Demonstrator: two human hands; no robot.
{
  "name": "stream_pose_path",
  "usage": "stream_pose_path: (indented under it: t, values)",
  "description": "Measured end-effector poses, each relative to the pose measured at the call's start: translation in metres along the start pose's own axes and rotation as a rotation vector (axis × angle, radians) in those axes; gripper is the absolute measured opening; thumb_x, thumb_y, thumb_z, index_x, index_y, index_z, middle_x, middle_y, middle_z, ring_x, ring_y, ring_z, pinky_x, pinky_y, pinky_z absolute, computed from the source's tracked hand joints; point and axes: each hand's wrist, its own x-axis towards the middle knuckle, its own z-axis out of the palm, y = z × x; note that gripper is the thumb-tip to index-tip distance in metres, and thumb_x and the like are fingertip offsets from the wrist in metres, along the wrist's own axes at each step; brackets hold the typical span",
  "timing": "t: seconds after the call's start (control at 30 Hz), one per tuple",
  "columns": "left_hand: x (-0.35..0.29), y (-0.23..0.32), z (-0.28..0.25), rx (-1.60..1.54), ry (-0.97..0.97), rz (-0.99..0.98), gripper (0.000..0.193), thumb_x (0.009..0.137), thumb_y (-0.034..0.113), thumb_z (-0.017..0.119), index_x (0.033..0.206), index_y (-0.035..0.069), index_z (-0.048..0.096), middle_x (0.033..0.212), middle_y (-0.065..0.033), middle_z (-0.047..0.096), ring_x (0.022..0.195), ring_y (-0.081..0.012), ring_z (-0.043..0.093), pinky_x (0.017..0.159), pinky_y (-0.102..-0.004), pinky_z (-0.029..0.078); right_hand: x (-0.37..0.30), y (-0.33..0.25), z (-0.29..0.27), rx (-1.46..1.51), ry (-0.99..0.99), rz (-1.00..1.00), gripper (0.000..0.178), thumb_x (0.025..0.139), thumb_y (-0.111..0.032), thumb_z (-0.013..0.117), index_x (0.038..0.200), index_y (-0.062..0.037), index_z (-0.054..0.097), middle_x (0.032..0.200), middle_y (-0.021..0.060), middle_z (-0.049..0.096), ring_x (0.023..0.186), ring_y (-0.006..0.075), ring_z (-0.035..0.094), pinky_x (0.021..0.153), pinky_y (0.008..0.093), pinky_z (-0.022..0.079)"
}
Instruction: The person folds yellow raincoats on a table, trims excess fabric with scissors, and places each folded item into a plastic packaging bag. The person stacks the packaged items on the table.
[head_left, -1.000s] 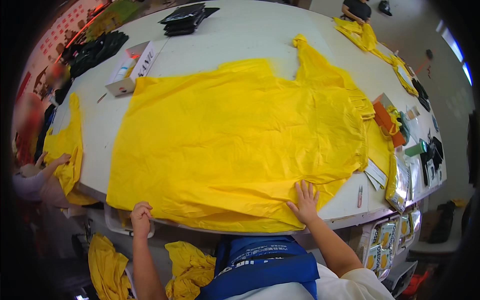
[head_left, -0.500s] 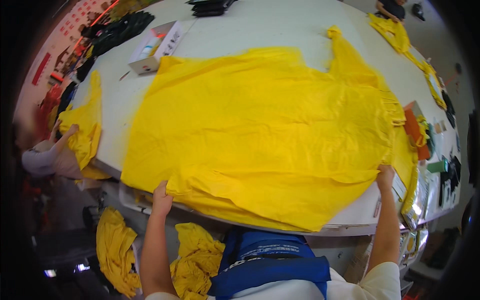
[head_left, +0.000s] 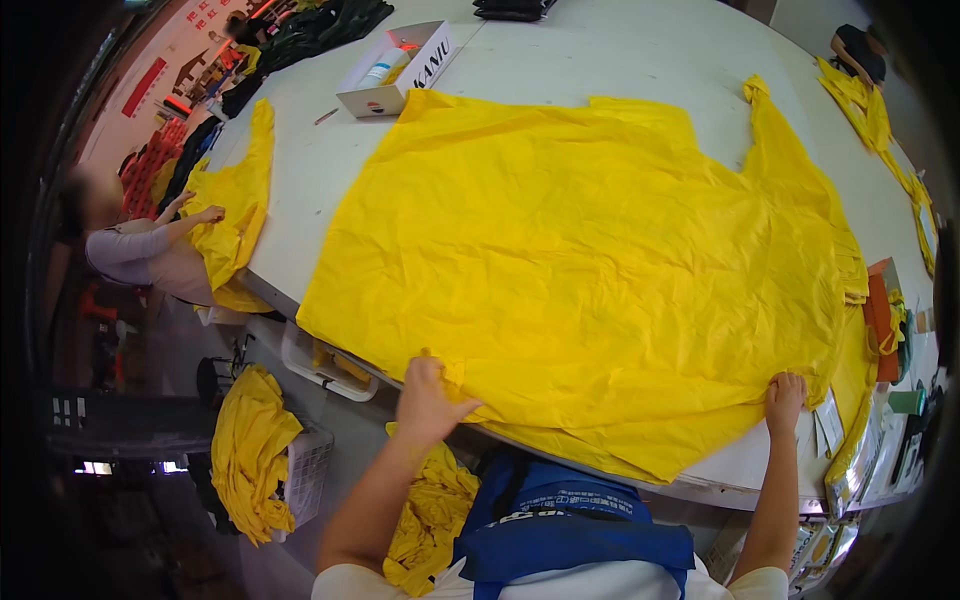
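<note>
A large yellow garment (head_left: 580, 260), thin and crinkled like a raincoat, lies spread over the white table (head_left: 330, 180). One sleeve (head_left: 780, 130) points away at the far right. My left hand (head_left: 428, 402) rests at its near left edge, thumb spread out to the side and fingertips on a small bunched bit of fabric. At the near right my right hand (head_left: 786, 400) is closed on the garment's edge. Between the hands the near edge lies fairly flat and hangs slightly over the table's rim.
A white box (head_left: 400, 75) holding a bottle stands at the far left. Leftward, another person (head_left: 150, 250) handles a yellow garment. An orange box (head_left: 880, 320) and packages sit at the right. Yellow fabric fills a basket (head_left: 308, 470) below the table.
My left hand has shifted right along the near edge and its thumb has spread. The raised fold near me has flattened. My right hand stays at the edge. The whole view has turned somewhat.
</note>
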Motion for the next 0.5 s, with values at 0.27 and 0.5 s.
stream_pose_path:
  t: [0.27, 0.5]
  values:
    - [0.023, -0.049, 0.020, -0.482, -0.229, -0.336, 0.030, 0.078, 0.003, 0.064, 0.107, 0.000, 0.056, 0.096, -0.0141, 0.057, 0.085, -0.0264, 0.058, 0.078, -0.0352, 0.048, -0.007, 0.007, 0.037, 0.038, 0.026, 0.109, 0.006, 0.080, -0.006, 0.050, 0.086, -0.0043, 0.052, 0.084, 0.0136, 0.054, 0.090, 0.0323, 0.051, 0.086, 0.0421, 0.035]
    - [0.042, -0.076, -0.021, -1.297, -0.354, -0.835, 0.016, 0.088, 0.000, 0.053, 0.103, 0.000, 0.058, 0.090, -0.0076, 0.060, 0.077, -0.0176, 0.059, 0.071, -0.0308, 0.051, -0.007, -0.002, 0.044, -0.064, 0.164, 0.180, 0.008, 0.085, -0.007, 0.052, 0.091, -0.0035, 0.051, 0.088, 0.0143, 0.054, 0.090, 0.0333, 0.051, 0.085, 0.0423, 0.037]
